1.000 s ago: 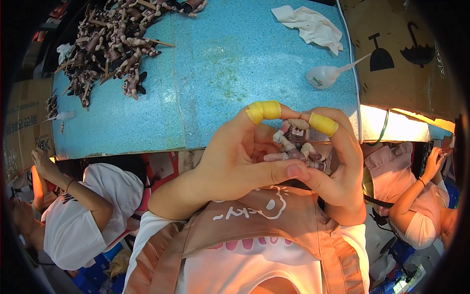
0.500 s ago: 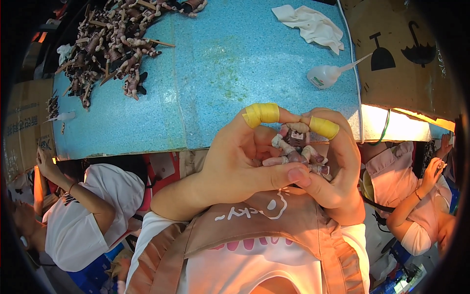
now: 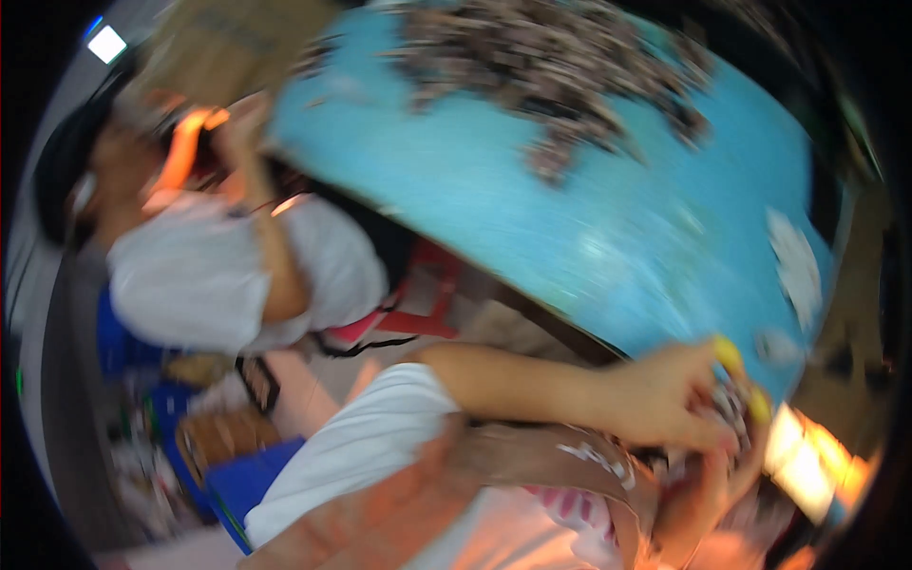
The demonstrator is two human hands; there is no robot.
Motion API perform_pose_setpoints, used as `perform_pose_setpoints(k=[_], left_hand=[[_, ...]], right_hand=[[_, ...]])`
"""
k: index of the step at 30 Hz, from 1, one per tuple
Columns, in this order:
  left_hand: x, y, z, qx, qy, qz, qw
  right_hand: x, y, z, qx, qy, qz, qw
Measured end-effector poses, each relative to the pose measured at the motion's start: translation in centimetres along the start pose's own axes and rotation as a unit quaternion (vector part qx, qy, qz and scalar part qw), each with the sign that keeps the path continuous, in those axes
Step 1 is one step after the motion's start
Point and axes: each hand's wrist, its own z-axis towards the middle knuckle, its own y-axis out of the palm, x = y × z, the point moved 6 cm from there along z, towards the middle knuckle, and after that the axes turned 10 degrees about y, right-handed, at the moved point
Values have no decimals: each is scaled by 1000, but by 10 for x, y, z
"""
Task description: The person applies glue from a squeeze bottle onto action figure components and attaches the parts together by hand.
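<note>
At the near edge of the blue table [image 3: 532,199], toward its right end, both hands meet around a small brown-and-white piece [image 3: 730,407], blurred here by the camera's swing. The left hand [image 3: 655,404] reaches in from the table's near side with a yellow cot on one fingertip [image 3: 728,353]; the right hand [image 3: 731,470] comes up from below, also with a yellow-capped finger [image 3: 759,407]. The grip of both looks narrow, fingertips pinched in on the piece, though the blur hides exactly where the tips touch it.

Judging by its size, the piece should be light and stiff, with thin parts that could bend or snap, so it is best taken by its thicker middle; the rubbery cots should keep it from slipping. It sits between the two capped fingertips, just off the table's edge.

Farther across the table lies a heap of similar brown pieces [image 3: 570,85]; a white cloth [image 3: 796,266] rests near its right side. Another person in a white shirt [image 3: 209,275] sits by the table's left end.
</note>
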Motion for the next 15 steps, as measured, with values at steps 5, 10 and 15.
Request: perform_pose_setpoints(k=[5, 10, 15], left_hand=[[4, 0, 0, 20, 79, 8, 997], [5, -8, -9, 61, 172, 45, 982], [12, -5, -11, 68, 204, 24, 976]], right_hand=[[-1, 4, 6, -86, -87, -68, 990], [-11, 20, 1, -102, -123, -122, 980], [-24, 38, -7, -88, -178, -155, 968]])
